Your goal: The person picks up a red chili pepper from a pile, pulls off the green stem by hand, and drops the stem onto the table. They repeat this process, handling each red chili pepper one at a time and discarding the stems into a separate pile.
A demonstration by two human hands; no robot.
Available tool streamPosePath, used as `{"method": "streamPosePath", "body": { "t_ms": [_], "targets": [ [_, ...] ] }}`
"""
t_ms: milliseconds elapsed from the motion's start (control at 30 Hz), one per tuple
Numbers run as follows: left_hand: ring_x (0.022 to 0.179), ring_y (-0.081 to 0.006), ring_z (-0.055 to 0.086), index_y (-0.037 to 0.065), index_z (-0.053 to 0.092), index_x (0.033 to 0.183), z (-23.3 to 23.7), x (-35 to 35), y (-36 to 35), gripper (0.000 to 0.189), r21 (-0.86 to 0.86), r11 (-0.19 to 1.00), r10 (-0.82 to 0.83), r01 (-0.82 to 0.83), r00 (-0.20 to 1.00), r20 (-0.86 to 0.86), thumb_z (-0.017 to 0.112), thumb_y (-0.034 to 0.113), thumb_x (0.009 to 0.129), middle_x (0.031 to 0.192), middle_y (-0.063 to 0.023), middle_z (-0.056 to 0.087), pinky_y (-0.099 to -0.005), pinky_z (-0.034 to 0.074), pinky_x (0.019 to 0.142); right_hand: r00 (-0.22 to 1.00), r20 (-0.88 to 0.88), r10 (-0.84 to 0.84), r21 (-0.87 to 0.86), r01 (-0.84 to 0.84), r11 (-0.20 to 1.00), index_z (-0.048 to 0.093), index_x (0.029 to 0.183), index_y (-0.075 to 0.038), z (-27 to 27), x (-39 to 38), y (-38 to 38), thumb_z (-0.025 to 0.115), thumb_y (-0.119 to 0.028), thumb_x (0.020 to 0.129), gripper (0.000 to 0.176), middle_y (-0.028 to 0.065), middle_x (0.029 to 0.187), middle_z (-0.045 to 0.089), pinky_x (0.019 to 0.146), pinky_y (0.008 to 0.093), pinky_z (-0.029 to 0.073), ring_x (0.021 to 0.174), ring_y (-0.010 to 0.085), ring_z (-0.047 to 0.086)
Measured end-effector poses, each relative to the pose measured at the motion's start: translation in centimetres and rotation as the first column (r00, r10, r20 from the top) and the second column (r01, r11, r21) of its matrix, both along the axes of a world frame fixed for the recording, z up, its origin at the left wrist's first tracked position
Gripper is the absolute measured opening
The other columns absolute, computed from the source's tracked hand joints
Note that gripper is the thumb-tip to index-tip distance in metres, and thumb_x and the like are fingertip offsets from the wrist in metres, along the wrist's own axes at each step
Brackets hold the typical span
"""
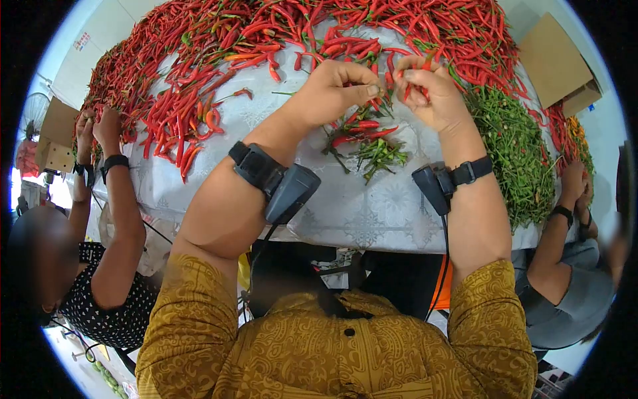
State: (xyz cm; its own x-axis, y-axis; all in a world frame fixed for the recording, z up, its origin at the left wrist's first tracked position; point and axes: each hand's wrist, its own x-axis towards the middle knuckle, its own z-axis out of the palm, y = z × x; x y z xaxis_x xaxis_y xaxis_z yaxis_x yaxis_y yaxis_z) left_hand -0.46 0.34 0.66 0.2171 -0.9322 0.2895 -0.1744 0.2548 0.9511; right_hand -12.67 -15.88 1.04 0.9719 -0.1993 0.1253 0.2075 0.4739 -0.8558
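Note:
My right hand (432,93) is curled above the table with its fingers closed on a red chili pepper (426,64); parts of the red show between the fingers. Close beside it, my left hand (339,90) has thumb and forefinger pinched together, and whatever they hold is hidden. Below the two hands, a few red chilies (365,132) lie next to a small heap of green stems (382,156) on the white patterned tablecloth (359,206). Each of my wrists wears a black strap with a dark device.
A large pile of red chilies (286,23) spreads across the far side. On the right lies a broad heap of green stems (515,156), with a cardboard box (555,60) behind it. Co-workers' hands (100,130) handle chilies at the left, others (577,183) at the right.

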Motion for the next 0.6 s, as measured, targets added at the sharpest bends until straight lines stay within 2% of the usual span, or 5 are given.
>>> {"method": "streamPosePath", "body": {
  "t_ms": [133, 233, 300, 533, 600],
  "targets": [
    [0.061, -0.0068, 0.047, 0.0, 0.061, 0.077, 0.1, 0.1, 0.3, 0.017, -0.022, 1.0, 0.006, -0.007, 0.999, -0.043, 0.056, 0.016, 0.081, 0.068, -0.0006, 0.055, -0.0215, 0.038, 0.059, 0.983, 0.074, -0.168, 0.059, 0.164, 0.985, 0.057, 0.089, -0.001, -0.7, 0.5, -1.4, 0.059, -0.004, 0.072, 0.017, 0.0031, 0.069, 0.055, 0.039, 0.0152, 0.028, 0.045, 0.0023, 0.037],
    [0.058, -0.0073, 0.046, 0.0, 0.061, 0.072, 0.6, 0.1, 0.6, 0.024, 0.007, 1.0, 0.008, -0.008, 1.0, 0.0, 0.054, 0.021, 0.08, 0.062, -0.0006, 0.053, -0.0218, 0.037, 0.057, 0.92, -0.028, -0.391, -0.199, 0.378, 0.904, 0.058, 0.09, 0.001, -0.7, 0.5, -1.2, 0.057, -0.004, 0.074, 0.017, 0.0002, 0.062, 0.051, 0.047, 0.0184, 0.034, 0.047, 0.0031, 0.039],
    [0.057, -0.0076, 0.046, 0.0, 0.061, 0.07, 0.7, 0.0, 0.7, 0.026, 0.042, 0.998, 0.04, -0.042, 0.998, 0.047, 0.053, 0.023, 0.08, 0.059, -0.0007, 0.052, -0.022, 0.036, 0.056, 0.782, 0.141, -0.607, -0.864, 0.397, 0.311, 0.061, 0.088, -0.002, -0.5, 0.5, -0.5, 0.061, -0.006, 0.072, 0.017, -0.0008, 0.064, 0.053, 0.05, 0.0189, 0.036, 0.053, 0.0032, 0.041],
    [0.06, -0.0077, 0.047, -0.001, 0.061, 0.077, 0.1, -0.5, 0.1, 0.022, 0.028, 0.998, 0.063, -0.063, 0.998, 0.025, 0.056, 0.02, 0.08, 0.064, -0.0015, 0.054, -0.0219, 0.037, 0.057, 0.79, 0.12, -0.601, -0.949, 0.27, 0.164, 0.063, 0.089, -0.006, -1.3, 1.1, -1.0, 0.063, -0.012, 0.067, 0.023, 0.0103, 0.073, 0.061, 0.059, 0.0308, 0.045, 0.062, 0.0198, 0.057],
    [0.061, -0.0077, 0.048, -0.001, 0.061, 0.079, 0.0, -0.4, 0.1, 0.021, 0.04, 0.997, 0.062, -0.063, 0.998, 0.012, 0.057, 0.019, 0.08, 0.066, -0.0019, 0.055, -0.022, 0.038, 0.058, 0.886, 0.106, -0.451, -0.994, 0.098, -0.042, 0.064, 0.091, -0.011, -1.7, 1.0, -1.0, 0.061, -0.011, 0.066, 0.024, 0.013, 0.083, 0.062, 0.066, 0.0343, 0.046, 0.073, 0.0264, 0.059]
  ]
}}
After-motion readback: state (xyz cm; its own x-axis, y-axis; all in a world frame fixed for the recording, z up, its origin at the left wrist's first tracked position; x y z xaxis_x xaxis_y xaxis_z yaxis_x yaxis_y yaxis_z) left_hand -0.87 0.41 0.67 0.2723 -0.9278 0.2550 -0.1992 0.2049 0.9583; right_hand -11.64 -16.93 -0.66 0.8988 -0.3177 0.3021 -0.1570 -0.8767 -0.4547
